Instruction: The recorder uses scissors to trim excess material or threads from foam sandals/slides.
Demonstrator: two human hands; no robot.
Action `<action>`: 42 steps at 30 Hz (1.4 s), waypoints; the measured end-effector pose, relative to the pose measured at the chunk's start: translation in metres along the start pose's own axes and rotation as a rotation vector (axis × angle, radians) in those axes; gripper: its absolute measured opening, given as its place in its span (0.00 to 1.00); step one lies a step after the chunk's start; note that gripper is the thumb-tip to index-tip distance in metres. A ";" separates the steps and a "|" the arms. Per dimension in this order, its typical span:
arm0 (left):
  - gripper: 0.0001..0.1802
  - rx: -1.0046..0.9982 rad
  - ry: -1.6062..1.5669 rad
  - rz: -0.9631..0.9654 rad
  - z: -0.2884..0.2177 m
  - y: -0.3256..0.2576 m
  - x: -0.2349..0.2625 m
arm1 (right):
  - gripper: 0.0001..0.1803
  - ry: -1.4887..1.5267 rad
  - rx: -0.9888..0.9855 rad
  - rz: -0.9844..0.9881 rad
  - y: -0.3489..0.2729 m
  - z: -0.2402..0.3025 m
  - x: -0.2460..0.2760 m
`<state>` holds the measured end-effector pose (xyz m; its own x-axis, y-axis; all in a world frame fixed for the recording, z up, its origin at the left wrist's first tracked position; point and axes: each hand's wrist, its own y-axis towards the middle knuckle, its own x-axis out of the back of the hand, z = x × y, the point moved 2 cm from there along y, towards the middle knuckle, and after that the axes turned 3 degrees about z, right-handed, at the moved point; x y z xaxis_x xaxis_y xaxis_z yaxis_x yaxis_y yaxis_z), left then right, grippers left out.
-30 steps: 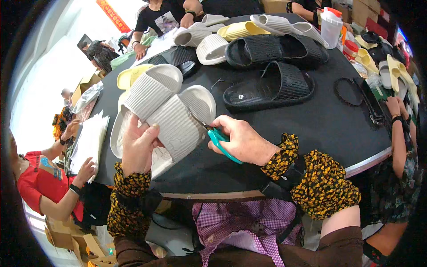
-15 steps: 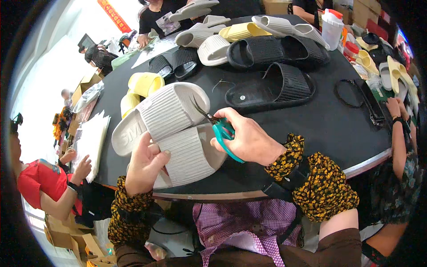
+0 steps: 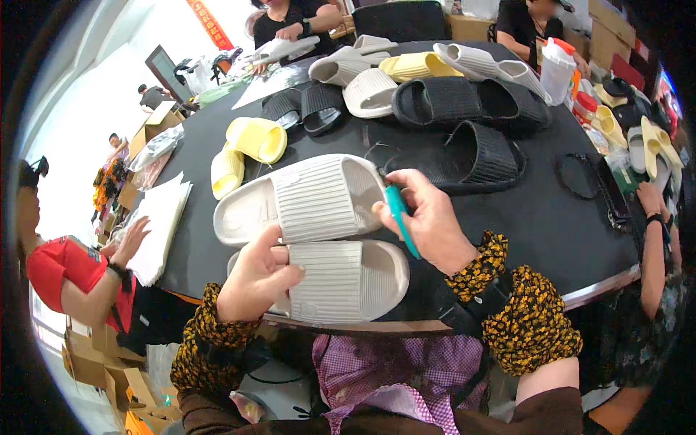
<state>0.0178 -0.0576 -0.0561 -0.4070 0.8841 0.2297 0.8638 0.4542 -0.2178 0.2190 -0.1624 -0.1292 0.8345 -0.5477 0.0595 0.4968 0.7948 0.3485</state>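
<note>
Two light grey ribbed slippers lie side by side on the table before me. My left hand (image 3: pixel 261 281) is closed at the left part of the near slipper (image 3: pixel 326 279), thumb and fingers at the edge of its strap. Above it lies the far slipper (image 3: pixel 312 197), its open strap end turned to the right. My right hand (image 3: pixel 429 221) grips scissors with teal handles (image 3: pixel 397 204) beside that slipper's right end. The handles are seen almost edge-on, and most of the blades are hidden.
Small yellow slippers (image 3: pixel 255 141) sit beyond the grey pair. Black slippers (image 3: pixel 482 156) and more grey ones (image 3: pixel 370 93) spread across the far table. A black strap (image 3: pixel 600 177) lies at right, white sheets (image 3: pixel 161 232) at left. Other people are around the table.
The grey slippers have turned from a slant to lying nearly level. The scissors have swung from over the far slipper's strap opening to its right end. My view has also shifted.
</note>
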 end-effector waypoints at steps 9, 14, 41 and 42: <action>0.29 -0.133 -0.010 -0.004 0.006 0.007 0.023 | 0.23 0.218 -0.134 -0.055 0.004 0.009 0.006; 0.28 -0.211 0.209 0.084 0.008 0.007 0.026 | 0.20 0.246 -0.054 -0.135 0.006 0.005 0.010; 0.26 -0.355 1.315 -0.557 0.074 -0.018 0.126 | 0.20 0.076 -0.132 0.185 0.017 0.023 0.072; 0.26 -0.362 1.311 -0.557 0.084 -0.020 0.139 | 0.20 0.053 -0.140 0.208 0.016 0.024 0.069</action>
<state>-0.0807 0.0652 -0.0993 -0.3207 -0.2116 0.9232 0.7953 0.4693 0.3838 0.2785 -0.1938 -0.0970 0.9319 -0.3568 0.0657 0.3379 0.9196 0.2005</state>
